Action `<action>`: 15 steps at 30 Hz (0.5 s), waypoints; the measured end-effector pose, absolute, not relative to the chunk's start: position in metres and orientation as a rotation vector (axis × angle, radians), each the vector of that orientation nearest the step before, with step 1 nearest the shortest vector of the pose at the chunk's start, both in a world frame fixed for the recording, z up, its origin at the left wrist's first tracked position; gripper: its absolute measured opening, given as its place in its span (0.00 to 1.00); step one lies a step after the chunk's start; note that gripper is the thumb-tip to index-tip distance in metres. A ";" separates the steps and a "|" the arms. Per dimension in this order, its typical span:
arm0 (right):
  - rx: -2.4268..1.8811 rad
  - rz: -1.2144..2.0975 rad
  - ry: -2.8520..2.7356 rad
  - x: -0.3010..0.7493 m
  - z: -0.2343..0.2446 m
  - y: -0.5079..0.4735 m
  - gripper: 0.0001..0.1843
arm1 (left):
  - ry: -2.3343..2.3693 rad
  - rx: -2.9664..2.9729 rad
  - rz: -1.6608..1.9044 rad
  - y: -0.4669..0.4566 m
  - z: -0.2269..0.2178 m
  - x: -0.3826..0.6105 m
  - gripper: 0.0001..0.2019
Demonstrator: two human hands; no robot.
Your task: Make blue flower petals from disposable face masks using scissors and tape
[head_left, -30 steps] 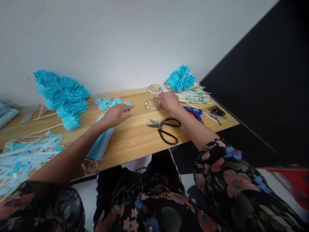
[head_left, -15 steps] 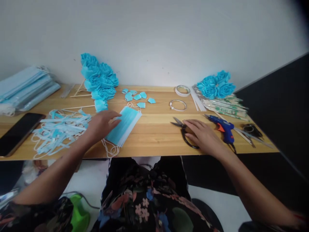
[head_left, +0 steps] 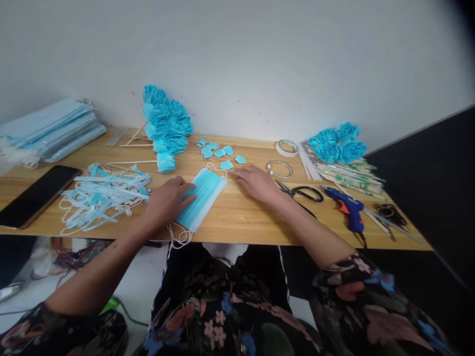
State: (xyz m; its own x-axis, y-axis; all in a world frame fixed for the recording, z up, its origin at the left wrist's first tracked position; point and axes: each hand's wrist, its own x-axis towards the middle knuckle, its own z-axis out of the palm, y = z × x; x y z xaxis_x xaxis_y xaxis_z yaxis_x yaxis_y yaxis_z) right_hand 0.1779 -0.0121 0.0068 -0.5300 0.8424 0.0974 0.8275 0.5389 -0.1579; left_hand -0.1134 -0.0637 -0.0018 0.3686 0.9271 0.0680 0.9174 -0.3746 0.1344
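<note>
In the head view, a blue face mask (head_left: 202,198) is seen lying flat on the wooden counter (head_left: 241,217), near its front edge. The mask's white ear loops spill over that edge at 6 o'clock.

The mask is judged light, soft and limp, its pleated cloth likely to fold or slide when pushed. It would best be taken at a short edge or pinned flat by the palm. The thin loops are likely to snag.

The left hand (head_left: 168,198) is laid on the mask's 9 o'clock end, palm down and fingers stretched. Its grip is open, and the cloth is pressed rather than clasped.

The right hand (head_left: 256,183) is rested palm down on the counter at 2 o'clock of the mask. Its fingertips are pointed toward the mask's upper corner, and its grip is spread and empty. Both forearms are reached forward from flowered sleeves.

Small cut blue pieces (head_left: 220,151) are scattered at 12 o'clock of the mask. Scissors (head_left: 302,192) are placed at 3 o'clock of the right hand, with a glue gun (head_left: 347,207) beyond them. A heap of cut strips (head_left: 104,193) is found at 9 o'clock of the left hand.
</note>
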 end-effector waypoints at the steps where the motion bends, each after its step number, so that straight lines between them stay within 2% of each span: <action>1: -1.438 0.122 -2.620 0.173 0.004 -0.003 0.22 | 1.700 2.534 0.228 -0.067 -0.003 -0.116 0.21; 9: -1.617 0.010 -2.407 0.188 0.006 0.045 0.24 | 1.579 2.497 0.419 -0.073 -0.005 -0.134 0.20; 15: -1.683 0.074 -2.405 0.199 0.008 0.045 0.19 | 1.461 2.521 0.556 -0.031 0.015 -0.117 0.18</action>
State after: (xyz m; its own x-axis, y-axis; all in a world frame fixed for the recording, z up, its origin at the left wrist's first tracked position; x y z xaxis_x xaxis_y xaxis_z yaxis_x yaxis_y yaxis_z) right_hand 0.1990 0.0454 0.0077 -0.3288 0.9342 0.1381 0.9240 0.3485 -0.1574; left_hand -0.1166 -0.0307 0.0153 0.4486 0.8635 0.2304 0.7981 -0.5031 0.3316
